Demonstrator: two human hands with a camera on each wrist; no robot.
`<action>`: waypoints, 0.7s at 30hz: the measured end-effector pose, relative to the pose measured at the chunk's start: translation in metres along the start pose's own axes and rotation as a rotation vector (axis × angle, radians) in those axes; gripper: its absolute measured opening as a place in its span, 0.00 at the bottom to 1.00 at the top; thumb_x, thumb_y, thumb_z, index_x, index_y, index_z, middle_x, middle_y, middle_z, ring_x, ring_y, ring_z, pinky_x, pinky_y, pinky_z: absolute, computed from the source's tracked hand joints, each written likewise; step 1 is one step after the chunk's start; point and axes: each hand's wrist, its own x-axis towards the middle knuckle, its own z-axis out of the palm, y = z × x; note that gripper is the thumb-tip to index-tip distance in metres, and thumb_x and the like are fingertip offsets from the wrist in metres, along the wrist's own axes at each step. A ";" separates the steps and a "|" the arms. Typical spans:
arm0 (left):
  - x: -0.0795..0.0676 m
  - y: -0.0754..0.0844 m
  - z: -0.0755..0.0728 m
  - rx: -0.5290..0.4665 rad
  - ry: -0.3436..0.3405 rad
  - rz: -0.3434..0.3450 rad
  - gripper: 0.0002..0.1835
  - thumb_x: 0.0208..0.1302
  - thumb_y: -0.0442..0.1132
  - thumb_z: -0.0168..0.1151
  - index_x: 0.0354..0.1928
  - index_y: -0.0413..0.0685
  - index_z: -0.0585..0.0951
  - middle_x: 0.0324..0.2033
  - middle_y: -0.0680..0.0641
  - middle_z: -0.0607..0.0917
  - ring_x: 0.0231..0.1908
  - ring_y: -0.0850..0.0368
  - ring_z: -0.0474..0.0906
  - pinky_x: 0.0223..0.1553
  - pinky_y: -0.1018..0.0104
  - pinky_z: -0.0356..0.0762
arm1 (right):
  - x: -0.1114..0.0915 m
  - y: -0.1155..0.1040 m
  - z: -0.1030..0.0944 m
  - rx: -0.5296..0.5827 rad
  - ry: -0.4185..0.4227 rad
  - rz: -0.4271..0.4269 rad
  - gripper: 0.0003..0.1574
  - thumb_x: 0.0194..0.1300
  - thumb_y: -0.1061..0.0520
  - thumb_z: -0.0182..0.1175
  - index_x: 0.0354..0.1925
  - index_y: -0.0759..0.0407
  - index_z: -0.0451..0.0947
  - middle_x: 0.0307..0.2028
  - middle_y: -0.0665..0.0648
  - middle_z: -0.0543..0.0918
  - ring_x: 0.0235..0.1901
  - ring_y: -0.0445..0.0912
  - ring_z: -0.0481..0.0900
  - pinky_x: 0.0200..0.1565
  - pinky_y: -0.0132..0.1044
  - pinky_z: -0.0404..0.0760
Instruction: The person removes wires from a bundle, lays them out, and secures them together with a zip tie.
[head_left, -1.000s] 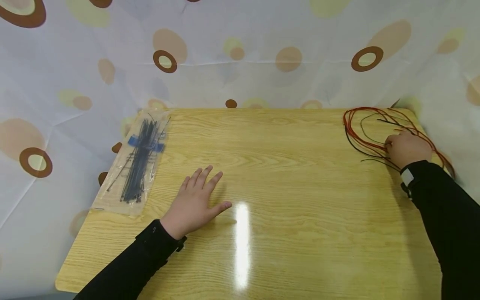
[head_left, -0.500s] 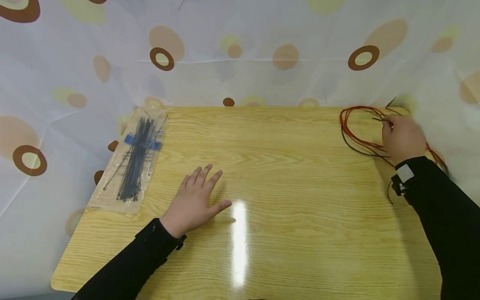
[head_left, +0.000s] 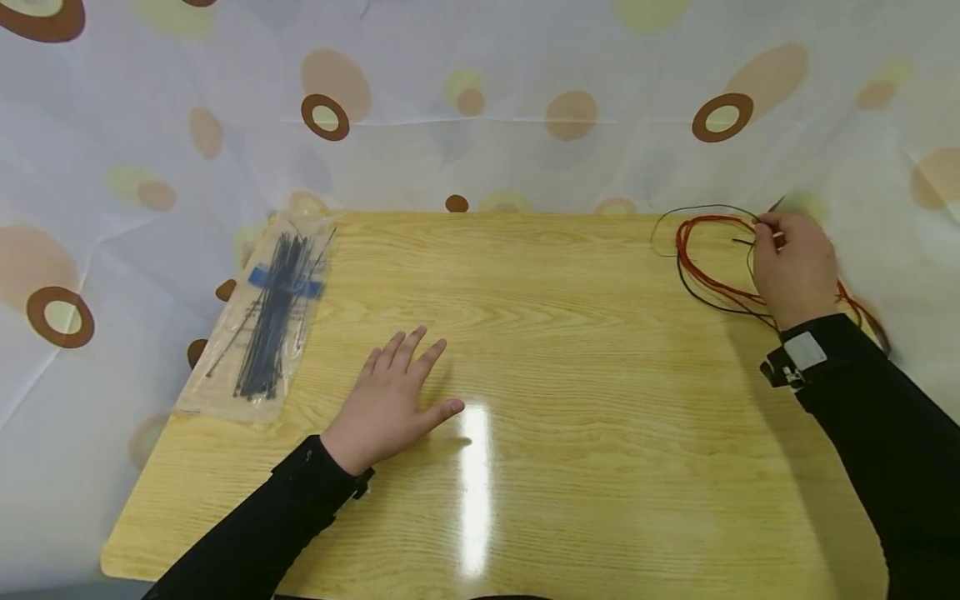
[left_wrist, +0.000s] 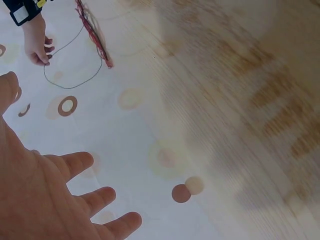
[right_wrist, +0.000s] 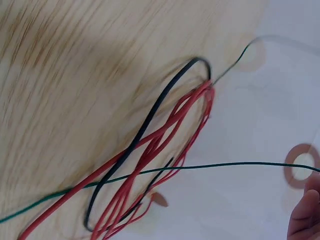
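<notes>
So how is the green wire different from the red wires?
The green wire is pinched by the right hand, while the red wires lie mostly on the table. The green wire looks thinner than the red wires. The green wire bows out in a wide, loose curve, whereas the red wires gather in several overlapping loops. Both are slender and bent.

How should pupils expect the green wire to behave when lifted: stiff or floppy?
The green wire is probably flexible with slight spring, as it bows in a wide curve from the right hand. It is likely light, being so thin. It may snag, since it crosses the red wires.
</notes>
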 end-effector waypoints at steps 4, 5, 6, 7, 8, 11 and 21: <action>0.000 0.001 0.000 -0.011 -0.008 -0.003 0.47 0.63 0.76 0.38 0.76 0.57 0.52 0.74 0.44 0.48 0.70 0.45 0.37 0.67 0.38 0.48 | -0.016 -0.021 0.002 0.038 -0.069 -0.104 0.23 0.76 0.54 0.45 0.55 0.69 0.78 0.45 0.69 0.76 0.40 0.58 0.71 0.29 0.44 0.66; 0.000 0.001 0.000 -0.014 -0.007 -0.001 0.47 0.63 0.76 0.38 0.76 0.57 0.53 0.74 0.44 0.48 0.70 0.45 0.37 0.67 0.38 0.48 | -0.022 -0.026 0.004 0.032 -0.084 -0.144 0.22 0.76 0.54 0.46 0.54 0.68 0.78 0.43 0.68 0.77 0.38 0.57 0.71 0.28 0.44 0.66; 0.000 0.001 0.000 -0.016 -0.007 -0.002 0.47 0.63 0.76 0.38 0.76 0.57 0.53 0.74 0.43 0.48 0.70 0.45 0.37 0.67 0.37 0.49 | -0.027 -0.033 0.006 0.023 -0.104 -0.182 0.21 0.75 0.55 0.48 0.52 0.68 0.79 0.41 0.68 0.77 0.35 0.56 0.71 0.27 0.45 0.66; 0.000 0.001 0.001 -0.017 -0.008 -0.001 0.47 0.63 0.77 0.38 0.76 0.56 0.53 0.74 0.43 0.48 0.70 0.45 0.37 0.67 0.37 0.48 | -0.034 -0.039 0.007 0.013 -0.126 -0.221 0.20 0.75 0.56 0.49 0.52 0.69 0.79 0.40 0.67 0.77 0.34 0.56 0.71 0.27 0.45 0.66; 0.000 0.000 0.002 -0.019 -0.007 0.001 0.47 0.63 0.77 0.38 0.76 0.56 0.53 0.74 0.43 0.47 0.70 0.44 0.37 0.67 0.37 0.48 | -0.040 -0.046 0.010 -0.002 -0.145 -0.262 0.18 0.75 0.57 0.50 0.51 0.68 0.79 0.38 0.66 0.77 0.32 0.55 0.71 0.26 0.46 0.67; 0.000 -0.002 0.005 -0.017 -0.009 0.002 0.48 0.63 0.77 0.37 0.76 0.57 0.53 0.74 0.44 0.47 0.70 0.44 0.37 0.67 0.37 0.48 | -0.060 -0.064 0.017 -0.049 -0.182 -0.375 0.13 0.72 0.60 0.55 0.46 0.66 0.81 0.36 0.62 0.79 0.29 0.51 0.71 0.26 0.45 0.70; 0.001 -0.004 0.009 -0.015 0.012 0.009 0.47 0.63 0.77 0.37 0.76 0.58 0.52 0.74 0.44 0.48 0.70 0.45 0.37 0.67 0.39 0.49 | -0.117 -0.102 0.046 -0.078 -0.244 -0.771 0.07 0.57 0.62 0.67 0.37 0.59 0.84 0.32 0.55 0.83 0.32 0.45 0.78 0.28 0.41 0.82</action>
